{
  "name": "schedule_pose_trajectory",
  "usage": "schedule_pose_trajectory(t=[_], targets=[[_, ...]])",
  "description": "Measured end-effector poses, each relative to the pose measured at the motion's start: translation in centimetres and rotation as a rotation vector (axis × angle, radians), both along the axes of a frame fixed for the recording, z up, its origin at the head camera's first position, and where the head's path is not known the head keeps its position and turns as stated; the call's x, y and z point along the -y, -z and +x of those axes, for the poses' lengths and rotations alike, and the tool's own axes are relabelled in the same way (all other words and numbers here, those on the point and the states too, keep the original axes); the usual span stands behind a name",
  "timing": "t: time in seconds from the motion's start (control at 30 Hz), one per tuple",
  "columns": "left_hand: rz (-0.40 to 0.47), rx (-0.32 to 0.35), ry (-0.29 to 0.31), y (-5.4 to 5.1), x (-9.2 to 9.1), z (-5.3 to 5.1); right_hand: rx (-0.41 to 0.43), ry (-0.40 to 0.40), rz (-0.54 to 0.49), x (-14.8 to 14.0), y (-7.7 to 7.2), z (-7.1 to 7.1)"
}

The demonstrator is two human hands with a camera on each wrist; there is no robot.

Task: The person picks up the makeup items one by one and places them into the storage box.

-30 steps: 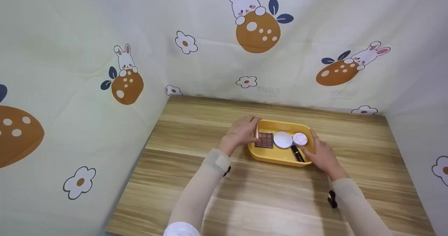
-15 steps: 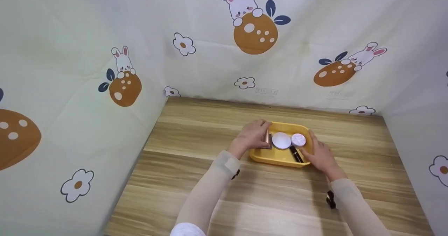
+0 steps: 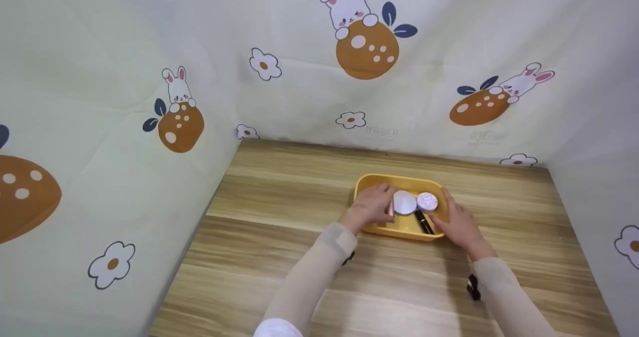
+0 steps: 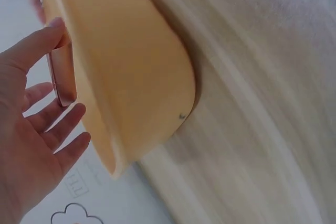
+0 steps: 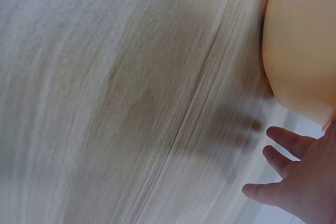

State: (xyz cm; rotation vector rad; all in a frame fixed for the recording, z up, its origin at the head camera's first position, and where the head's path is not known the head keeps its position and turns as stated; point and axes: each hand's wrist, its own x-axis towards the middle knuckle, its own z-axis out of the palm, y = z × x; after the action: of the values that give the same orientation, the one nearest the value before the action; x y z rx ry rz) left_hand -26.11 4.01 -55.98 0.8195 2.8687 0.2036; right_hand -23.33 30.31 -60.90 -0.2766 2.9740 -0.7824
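In the head view, my left hand (image 3: 370, 205) is over the left part of a yellow tray (image 3: 417, 181). Between its thumb and fingers it pinches a slim rose-gold case (image 4: 64, 74), held on edge in the left wrist view. My right hand (image 3: 460, 223) grips the tray's right end, thumb at the rim and fingers along the outside. Inside the tray lie a round white compact (image 3: 405, 202), a small round pot with a star on its lid (image 3: 427, 201) and a black tube with a gold band (image 3: 424, 222). The tray's left part is hidden behind my left hand.
The tray rests on a wood-grain table (image 3: 279, 192). Pale fabric with rabbit and flower prints (image 3: 299, 92) hangs along the back and both sides of the table.
My left hand has moved right, from the tray's left rim to over its inside, carrying the rose-gold case. The brown-panned palette is now covered by that hand. My right hand stays at the tray.
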Motion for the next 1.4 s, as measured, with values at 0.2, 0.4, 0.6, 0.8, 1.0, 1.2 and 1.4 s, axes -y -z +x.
schedule_pose_trajectory(t=[0.2, 0.4, 0.6, 0.8, 1.0, 1.2, 1.4], targets=[[-0.102, -0.003, -0.051, 1.1, -1.1, 0.3, 0.025, 0.001, -0.008, -0.1, -0.1, 0.0], [-0.124, -0.001, -0.053, 1.6, -1.5, 0.4, 0.033, 0.003, -0.005, -0.3, -0.2, -0.1], [-0.067, 0.037, -0.083, 1.5, -1.3, 0.5, 0.038, -0.003, -0.005, -0.1, -0.5, -0.3], [-0.046, 0.036, -0.073, 1.9, -1.2, 0.8, 0.071, 0.008, -0.014, 0.1, -0.3, -0.2], [-0.029, 0.052, -0.044, 2.1, -1.2, 1.0, 0.065, 0.010, -0.001, 0.1, -0.3, 0.0], [-0.023, 0.069, -0.032, 2.0, -1.1, 1.1, 0.060, 0.004, 0.005, 0.1, -0.3, 0.1], [0.017, 0.083, -0.033, 1.9, -1.0, 0.9, 0.064, 0.006, 0.010, -0.2, -0.2, 0.0]])
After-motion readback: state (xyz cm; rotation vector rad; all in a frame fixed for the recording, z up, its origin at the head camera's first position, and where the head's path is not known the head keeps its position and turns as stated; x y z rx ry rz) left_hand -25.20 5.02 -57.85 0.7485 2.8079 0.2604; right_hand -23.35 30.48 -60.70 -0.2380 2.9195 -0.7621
